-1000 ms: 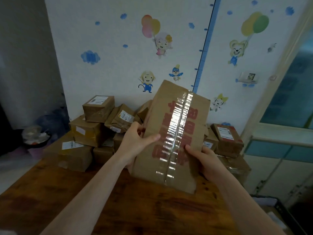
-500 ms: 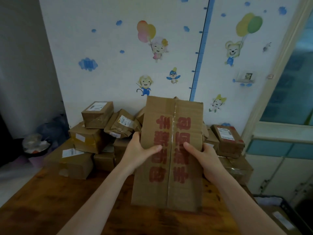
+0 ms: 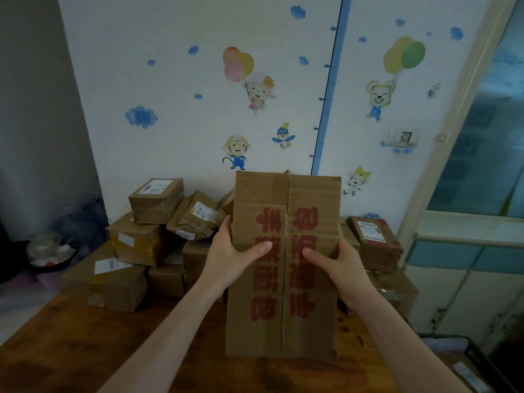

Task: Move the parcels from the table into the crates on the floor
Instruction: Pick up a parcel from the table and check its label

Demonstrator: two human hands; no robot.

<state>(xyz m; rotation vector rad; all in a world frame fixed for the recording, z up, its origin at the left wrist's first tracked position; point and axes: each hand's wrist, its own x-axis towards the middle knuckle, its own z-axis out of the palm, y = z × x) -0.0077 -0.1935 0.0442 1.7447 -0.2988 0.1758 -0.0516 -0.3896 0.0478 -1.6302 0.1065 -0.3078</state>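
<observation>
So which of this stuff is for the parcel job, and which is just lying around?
For the job: box with red writing, held by left hand and right hand; piled parcels on the table; dark crate, bottom right.
Just there: cartoon wall stickers; wall switch; dark bowl on the left.

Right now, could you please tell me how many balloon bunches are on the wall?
2: a pink-yellow balloon bunch above the lamb sticker, left of the blue ruler strip; a yellow-green bunch above the bear sticker, right of it. The brown cardboard box may hide more.
</observation>
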